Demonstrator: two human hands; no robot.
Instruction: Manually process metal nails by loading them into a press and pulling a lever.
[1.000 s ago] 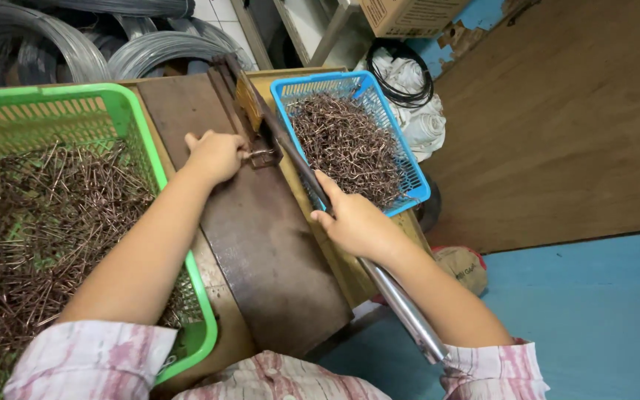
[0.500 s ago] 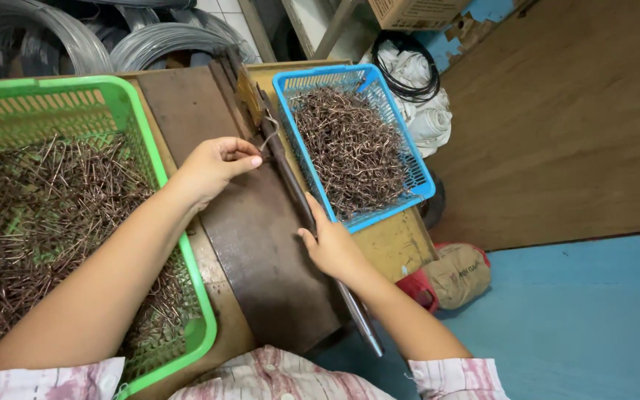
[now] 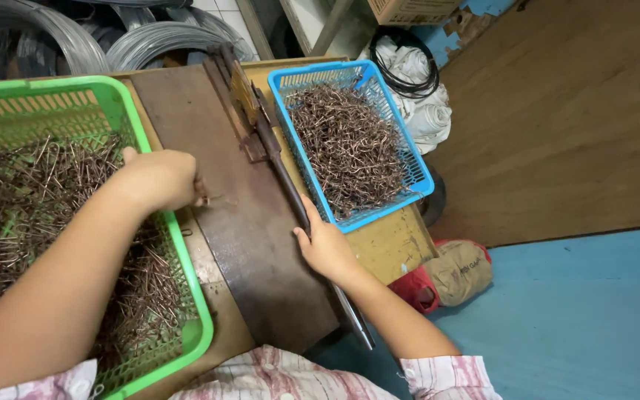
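Thin rusty-brown wire piece in left hand, lever under right hand

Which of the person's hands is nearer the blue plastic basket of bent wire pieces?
Right. The right hand grips the lever bar beside the blue plastic basket; the left hand is over by the green basket.

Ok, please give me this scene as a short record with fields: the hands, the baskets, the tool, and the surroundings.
left hand: over the rim of the green basket, pinching a short wire piece at the plate's edge
right hand: resting on the long metal lever
green basket content: straight rusty wire pieces
blue basket: holds bent wire pieces
work surface: dark metal plate between the baskets
behind: coils of grey wire
floor: blue, with a small bag
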